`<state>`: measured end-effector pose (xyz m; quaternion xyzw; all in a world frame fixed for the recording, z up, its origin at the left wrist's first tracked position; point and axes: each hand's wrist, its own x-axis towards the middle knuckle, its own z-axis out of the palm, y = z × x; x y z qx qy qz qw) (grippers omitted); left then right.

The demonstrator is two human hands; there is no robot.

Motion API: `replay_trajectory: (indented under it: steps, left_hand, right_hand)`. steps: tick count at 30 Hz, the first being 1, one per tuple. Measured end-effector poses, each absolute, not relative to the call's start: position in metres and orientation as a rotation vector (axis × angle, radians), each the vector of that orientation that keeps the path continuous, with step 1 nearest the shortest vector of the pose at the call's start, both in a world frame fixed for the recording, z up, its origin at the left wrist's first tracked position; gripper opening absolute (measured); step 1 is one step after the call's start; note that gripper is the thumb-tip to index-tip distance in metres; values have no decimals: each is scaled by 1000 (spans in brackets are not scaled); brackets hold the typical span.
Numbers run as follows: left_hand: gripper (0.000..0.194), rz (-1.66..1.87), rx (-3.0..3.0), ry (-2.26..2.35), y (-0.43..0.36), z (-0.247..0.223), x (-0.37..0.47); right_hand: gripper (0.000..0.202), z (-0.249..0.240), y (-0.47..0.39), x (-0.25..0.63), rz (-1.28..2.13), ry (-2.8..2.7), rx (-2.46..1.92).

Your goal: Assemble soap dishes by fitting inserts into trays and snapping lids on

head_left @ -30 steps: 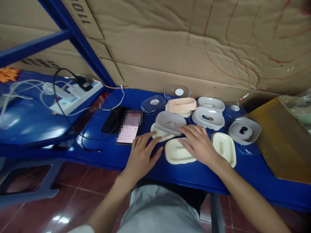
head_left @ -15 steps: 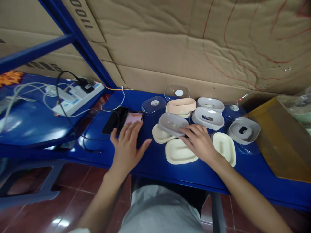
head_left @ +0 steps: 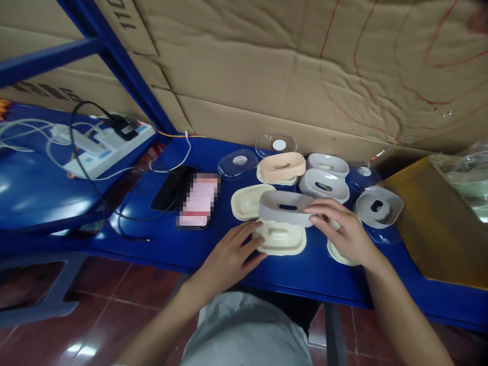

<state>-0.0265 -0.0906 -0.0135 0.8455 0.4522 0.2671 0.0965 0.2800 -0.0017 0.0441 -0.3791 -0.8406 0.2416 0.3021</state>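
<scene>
My right hand (head_left: 343,229) pinches the right end of a grey oval plastic dish (head_left: 286,216) with a slot in its bottom. The dish is raised and tilted above a cream rounded tray (head_left: 282,246). At that tray's left edge is my left hand (head_left: 236,254), fingers apart and touching or nearly touching the rim. Behind it lies another cream tray (head_left: 246,201). A third cream tray (head_left: 337,251) is partly covered by my right hand. Farther back, a peach slotted dish (head_left: 284,165) rests on a cream tray.
Grey slotted dishes (head_left: 324,184) stand behind my right hand, and another grey dish (head_left: 378,208) sits near a cardboard box (head_left: 438,218). Clear lids (head_left: 238,165) lie at the back. Left are a lit phone (head_left: 198,201), a dark flat object (head_left: 168,190), cables and a power strip (head_left: 114,152).
My right hand has lifted the grey dish off the rear cream tray, tipping it and moving it right. My left hand has moved from the phone to the front cream tray.
</scene>
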Motion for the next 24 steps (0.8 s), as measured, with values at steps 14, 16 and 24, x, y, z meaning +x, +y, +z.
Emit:
replay_trajectory:
  steps: [14,16,24]
  left_hand:
    - [73,858,2133,1334,-87,-15,-33]
    - [62,807,2227,1310,-87,-14,-33]
    - [44,856,2407,1291,-86,-13,-33]
  right_hand:
    - [30,26,-72,272,452,-2391,-1128]
    - [28,25,-73,269,410,-2426,-1127]
    - [35,0,-83,264,64,-2531,-1072]
